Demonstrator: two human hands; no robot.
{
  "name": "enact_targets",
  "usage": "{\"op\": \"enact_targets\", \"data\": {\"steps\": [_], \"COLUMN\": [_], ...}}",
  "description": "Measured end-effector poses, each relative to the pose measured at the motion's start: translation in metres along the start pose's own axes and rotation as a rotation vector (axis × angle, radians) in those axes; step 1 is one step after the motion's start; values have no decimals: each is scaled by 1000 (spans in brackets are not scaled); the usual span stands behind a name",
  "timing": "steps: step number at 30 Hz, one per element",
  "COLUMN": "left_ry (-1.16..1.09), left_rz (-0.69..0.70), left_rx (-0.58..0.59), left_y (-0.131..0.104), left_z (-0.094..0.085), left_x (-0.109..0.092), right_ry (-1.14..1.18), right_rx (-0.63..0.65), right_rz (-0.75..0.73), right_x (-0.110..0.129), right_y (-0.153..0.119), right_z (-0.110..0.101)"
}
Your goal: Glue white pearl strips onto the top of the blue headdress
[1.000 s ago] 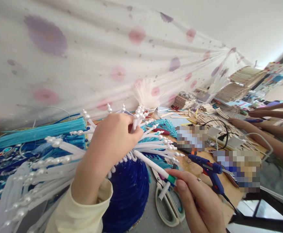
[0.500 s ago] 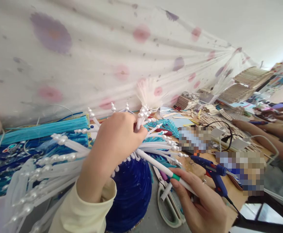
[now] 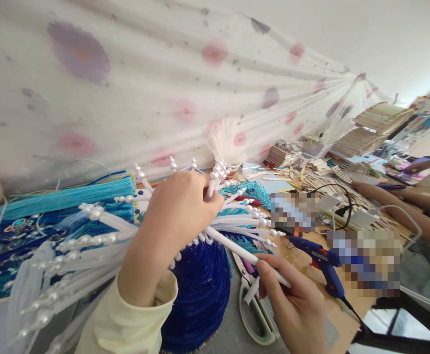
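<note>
My left hand (image 3: 181, 211) is closed in a pinch on a cluster of white stems with pearl beads (image 3: 218, 171) at their tips. Its wrist crosses over a round dark-blue piece (image 3: 200, 295), from which more white pearl-tipped stems (image 3: 93, 239) fan out to both sides. Lower right, my right hand (image 3: 292, 305) grips a slim white stick (image 3: 233, 245) between thumb and fingers. The stick's far end reaches to just below my left hand; whether it touches the stems, I cannot tell. Scissors (image 3: 257, 319) lie beneath my right hand.
A blue glue gun (image 3: 320, 258) with a cord lies to the right. Turquoise and blue strands (image 3: 63, 196) lie at left. Wooden sticks (image 3: 322, 182) are spread farther back. Another person's arms (image 3: 384, 201) rest at far right. A flowered curtain (image 3: 144, 73) hangs behind.
My right hand and the white stick have shifted slightly left, and my fingers now mostly cover the stick's green band. My left hand has stayed in place.
</note>
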State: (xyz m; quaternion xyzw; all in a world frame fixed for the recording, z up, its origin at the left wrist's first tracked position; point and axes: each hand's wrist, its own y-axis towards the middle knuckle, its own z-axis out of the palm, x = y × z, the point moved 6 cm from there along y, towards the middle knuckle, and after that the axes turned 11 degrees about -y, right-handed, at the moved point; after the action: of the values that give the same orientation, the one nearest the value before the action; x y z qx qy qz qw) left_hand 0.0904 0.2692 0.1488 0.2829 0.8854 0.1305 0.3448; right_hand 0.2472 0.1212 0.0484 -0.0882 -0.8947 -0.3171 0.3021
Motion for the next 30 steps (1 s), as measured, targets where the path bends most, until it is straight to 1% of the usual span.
{"op": "enact_targets", "data": {"steps": [2,4,10,17,21,26,28,30], "left_ry": [-1,6,36,53,44,36,39,42], "left_rz": [1,3,7,-8,-9,-13,-12,1], "left_rx": [5,9,1,10,16,13,14,14], "left_y": [0,0,1,1,0,0,0,1], "left_z": [0,0,0,1,2,1,1,1], "left_x": [0,0,0,0,0,-1,-1,-1], "right_ry": [-32,-62,-42,-128,-187,-310,-342,-354], "right_rx": [35,46,1,83,102,77,47,28], "right_rz": [-17,-71,-283,-452,-511,-583,-582,-545], "right_x": [1,5,18,19,16,12,10,9], "right_y": [3,6,8,1,-4,-20,-28,-33], "right_z": [1,0,-6,-4,-2,4,5,6]}}
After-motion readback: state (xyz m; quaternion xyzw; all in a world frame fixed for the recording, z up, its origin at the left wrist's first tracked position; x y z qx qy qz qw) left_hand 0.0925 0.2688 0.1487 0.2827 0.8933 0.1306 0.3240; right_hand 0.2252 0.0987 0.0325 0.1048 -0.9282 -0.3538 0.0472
